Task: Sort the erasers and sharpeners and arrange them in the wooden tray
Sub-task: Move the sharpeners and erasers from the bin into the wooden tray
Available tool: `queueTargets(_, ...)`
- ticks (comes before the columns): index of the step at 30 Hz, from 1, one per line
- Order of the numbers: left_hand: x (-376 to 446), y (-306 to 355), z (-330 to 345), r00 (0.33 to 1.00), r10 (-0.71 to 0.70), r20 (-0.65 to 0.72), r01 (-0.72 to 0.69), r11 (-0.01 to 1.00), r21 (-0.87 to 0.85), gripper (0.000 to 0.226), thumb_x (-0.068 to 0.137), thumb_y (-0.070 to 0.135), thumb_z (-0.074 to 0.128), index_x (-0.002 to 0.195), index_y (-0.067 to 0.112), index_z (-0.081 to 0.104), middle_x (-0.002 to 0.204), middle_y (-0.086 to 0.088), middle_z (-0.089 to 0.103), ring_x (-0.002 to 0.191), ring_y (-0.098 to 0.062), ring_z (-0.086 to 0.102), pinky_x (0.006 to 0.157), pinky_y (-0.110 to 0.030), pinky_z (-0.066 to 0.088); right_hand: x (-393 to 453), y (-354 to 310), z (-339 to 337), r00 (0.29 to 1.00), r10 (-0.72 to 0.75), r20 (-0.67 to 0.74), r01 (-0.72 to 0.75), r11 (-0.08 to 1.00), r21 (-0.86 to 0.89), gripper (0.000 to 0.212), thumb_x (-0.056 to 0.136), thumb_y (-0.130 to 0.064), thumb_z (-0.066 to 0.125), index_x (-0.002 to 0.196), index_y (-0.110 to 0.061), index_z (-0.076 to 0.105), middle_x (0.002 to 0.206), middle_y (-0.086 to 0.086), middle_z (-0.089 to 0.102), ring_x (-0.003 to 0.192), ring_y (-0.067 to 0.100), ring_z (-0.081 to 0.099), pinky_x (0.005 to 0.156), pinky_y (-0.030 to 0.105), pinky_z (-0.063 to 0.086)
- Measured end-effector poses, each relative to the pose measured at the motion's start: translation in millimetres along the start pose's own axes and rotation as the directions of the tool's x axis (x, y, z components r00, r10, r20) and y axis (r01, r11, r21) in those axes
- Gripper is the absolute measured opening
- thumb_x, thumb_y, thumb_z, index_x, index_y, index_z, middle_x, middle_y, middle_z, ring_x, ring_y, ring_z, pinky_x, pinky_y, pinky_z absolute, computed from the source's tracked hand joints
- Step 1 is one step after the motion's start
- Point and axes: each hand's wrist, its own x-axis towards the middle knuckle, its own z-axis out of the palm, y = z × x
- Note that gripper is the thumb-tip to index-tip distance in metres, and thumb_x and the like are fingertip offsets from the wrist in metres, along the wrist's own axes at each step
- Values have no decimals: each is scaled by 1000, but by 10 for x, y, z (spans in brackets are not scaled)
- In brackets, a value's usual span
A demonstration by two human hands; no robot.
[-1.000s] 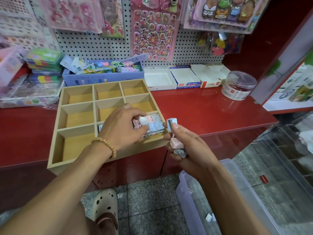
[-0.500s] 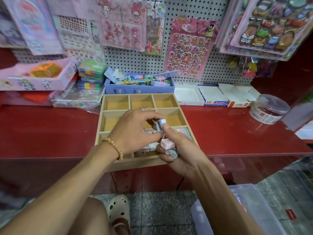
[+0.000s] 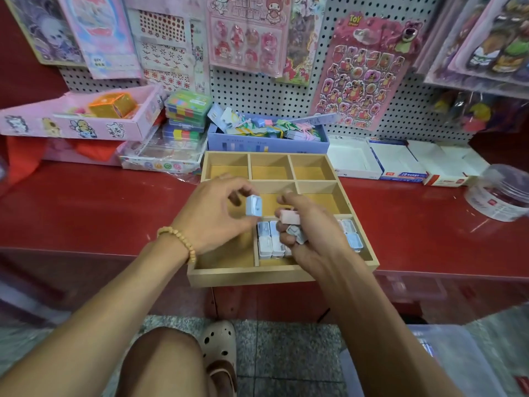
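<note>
hidden: sharpeners (image 3: 271,239) in tray partly behind hands | cut off: plastic tub (image 3: 499,193) at right edge

Single head-worn wide-angle view, looking forward and down from above the tabletop's (image 3: 114,213) near edge. Faces the pegboard wall (image 3: 257,93) behind the far edge. Close range: both forearms fill the lower frame, floor (image 3: 286,353) visible below. Edges curve with lens distortion.

A red shelf (image 3: 100,213) carries the wooden tray (image 3: 274,275), a blue box (image 3: 267,143) behind it, white boxes (image 3: 395,164), a clear tub (image 3: 501,193) and pink boxes (image 3: 71,124).
</note>
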Motion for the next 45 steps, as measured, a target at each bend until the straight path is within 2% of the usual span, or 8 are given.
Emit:
queueTargets(5,-128,-232,63,974,-142,178,65,922,381,32,74,37,80,102,34,65,83,17,57,80,-8,55,79,-30,47,61,-8,-168,993,30,-118,-18,995,98,15,97,-23,61,89,-11,60,68,3,53,42,10,45,33,19,28)
queueTargets(11,-101,-250,259,966,-123,228,-59,753,656,40,85,52,65,120,35,61,106,12,68,105,-13,59,97,-33,37,33,49,-175,991,34,-133,-23,996,81,7,94,-18,63,92,-11,62,70,5,53,45,11,45,35,20,30)
queueTargets(23,-110,-274,236,967,-131,219,-43,761,647,27,91,46,60,115,33,66,104,10,71,100,-16,62,98,-32,39,-57,74,-141,993,20,-116,-19,1000,13,10,95,-14,62,102,-7,64,77,7,55,50,11,46,41,20,32)
queueTargets(29,-113,-180,356,986,-116,121,10,759,651,26,93,45,57,111,28,64,103,-2,70,99,-25,61,83,-31,44,-66,82,-123,995,-8,-95,5,999,-38,8,96,-15,61,100,-8,65,80,9,57,55,13,48,45,22,33)
queueTargets(34,-151,-128,253,999,-53,-9,51,875,482,25,89,44,62,109,29,68,100,5,72,93,-18,65,79,-29,51,-62,106,-94,998,-40,-48,35,996,-88,9,99,-14,57,98,-9,65,78,8,56,53,13,49,47,24,33)
queueTargets(36,-179,-51,207,992,-49,-113,60,994,93,18,84,33,71,99,23,74,87,8,72,77,-6,64,71,-22,52,-51,106,-70,999,-50,-20,48,994,-94,10,99,-14,56,96,-9,64,75,7,55,53,13,48,46,24,32)
queueTargets(38,-183,73,191,997,-51,-59,34,967,-251,16,77,27,79,92,20,76,80,7,66,67,-3,57,63,-12,46,-35,108,-42,998,-65,-6,64,990,-128,12,100,-15,55,94,-11,64,74,5,56,51,13,48,45,23,34)
queueTargets(45,-109,67,290,993,-84,82,112,900,-421,21,72,17,84,87,22,71,74,9,55,61,-6,46,62,-28,46,-2,117,41,989,-122,90,141,958,-252,19,103,-17,46,99,-10,63,75,5,64,54,10,51,47,23,35)
